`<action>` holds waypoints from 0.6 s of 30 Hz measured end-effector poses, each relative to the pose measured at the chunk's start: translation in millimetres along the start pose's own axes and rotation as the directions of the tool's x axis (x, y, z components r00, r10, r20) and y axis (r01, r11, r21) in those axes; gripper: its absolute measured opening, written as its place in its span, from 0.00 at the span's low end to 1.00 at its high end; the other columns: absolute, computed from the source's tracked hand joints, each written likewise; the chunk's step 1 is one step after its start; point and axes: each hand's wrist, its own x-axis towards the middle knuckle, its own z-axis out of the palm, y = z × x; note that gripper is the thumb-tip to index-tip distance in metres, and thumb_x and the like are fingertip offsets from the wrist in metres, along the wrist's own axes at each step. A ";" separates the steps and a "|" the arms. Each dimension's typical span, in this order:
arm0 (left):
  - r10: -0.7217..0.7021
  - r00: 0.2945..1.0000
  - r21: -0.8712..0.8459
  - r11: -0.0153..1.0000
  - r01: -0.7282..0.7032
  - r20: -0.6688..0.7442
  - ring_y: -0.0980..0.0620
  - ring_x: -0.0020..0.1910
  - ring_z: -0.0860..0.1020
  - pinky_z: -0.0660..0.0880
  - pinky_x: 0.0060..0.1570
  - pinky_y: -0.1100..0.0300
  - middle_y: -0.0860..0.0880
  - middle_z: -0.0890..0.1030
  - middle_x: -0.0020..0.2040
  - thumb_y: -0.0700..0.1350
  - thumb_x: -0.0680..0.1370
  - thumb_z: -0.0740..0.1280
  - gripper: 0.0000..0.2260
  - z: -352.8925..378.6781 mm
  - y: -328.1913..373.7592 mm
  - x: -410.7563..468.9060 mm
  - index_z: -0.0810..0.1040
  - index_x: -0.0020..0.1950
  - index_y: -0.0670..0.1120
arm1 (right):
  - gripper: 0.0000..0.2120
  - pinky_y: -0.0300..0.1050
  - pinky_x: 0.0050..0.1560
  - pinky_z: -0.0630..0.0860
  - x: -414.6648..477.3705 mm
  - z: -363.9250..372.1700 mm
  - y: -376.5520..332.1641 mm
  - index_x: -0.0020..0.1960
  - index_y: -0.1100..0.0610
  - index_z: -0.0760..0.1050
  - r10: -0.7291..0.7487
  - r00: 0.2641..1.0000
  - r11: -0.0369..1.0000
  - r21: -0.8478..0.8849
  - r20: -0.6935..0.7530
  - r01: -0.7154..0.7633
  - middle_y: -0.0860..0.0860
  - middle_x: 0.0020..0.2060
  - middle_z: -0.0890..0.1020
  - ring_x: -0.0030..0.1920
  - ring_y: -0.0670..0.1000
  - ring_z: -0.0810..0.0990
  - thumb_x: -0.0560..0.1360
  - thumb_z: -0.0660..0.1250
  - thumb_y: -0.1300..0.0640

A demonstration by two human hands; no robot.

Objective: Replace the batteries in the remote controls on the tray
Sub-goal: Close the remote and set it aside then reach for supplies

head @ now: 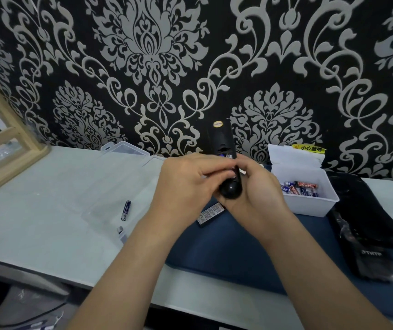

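A black remote control [220, 139] stands almost upright above the blue tray [238, 253], back side towards me, its battery compartment open. My right hand [255, 189] grips its lower end from the right. My left hand [186, 184] reaches across it, fingertips curled at the open compartment; what they pinch is hidden. Another remote's labelled back [208, 214] lies on the tray below my hands. A blue battery [126, 210] lies inside a clear plastic box [109, 186] at left, with a second one [120, 230] near its front wall.
A white box [309, 203] holding several batteries sits at the tray's back right, its lid raised. Black remotes [369, 234] lie along the tray's right side. A wooden frame [2, 148] stands at far left. The patterned wall is close behind the table.
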 end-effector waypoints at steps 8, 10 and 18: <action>0.115 0.988 0.122 0.984 -0.127 0.104 0.60 0.50 0.79 0.75 0.54 0.66 0.53 0.85 0.50 0.39 0.73 0.70 0.10 5.0 -7.9 -3.4 0.85 0.52 0.46 | 0.16 0.51 0.55 0.79 5.9 -3.1 4.3 0.67 0.65 0.70 -0.067 0.996 0.997 0.019 -0.050 0.068 0.64 0.58 0.79 0.58 0.58 0.80 0.81 0.54 0.65; 0.052 0.993 0.101 0.993 -0.062 0.102 0.60 0.49 0.78 0.74 0.54 0.67 0.54 0.85 0.50 0.38 0.73 0.69 0.10 3.7 -6.6 -3.3 0.85 0.52 0.48 | 0.18 0.57 0.61 0.77 5.8 -2.4 7.7 0.71 0.62 0.69 -0.084 0.995 0.996 0.001 -0.049 0.084 0.64 0.61 0.79 0.61 0.60 0.80 0.82 0.54 0.63; -0.369 0.929 -0.173 0.916 0.361 -0.014 0.64 0.38 0.73 0.70 0.41 0.72 0.60 0.77 0.45 0.39 0.64 0.79 0.20 -3.5 -3.3 4.7 0.82 0.50 0.57 | 0.18 0.47 0.48 0.81 -1.4 9.2 17.3 0.72 0.58 0.70 -0.147 0.987 0.986 -0.067 0.058 0.150 0.60 0.61 0.81 0.51 0.56 0.85 0.84 0.53 0.63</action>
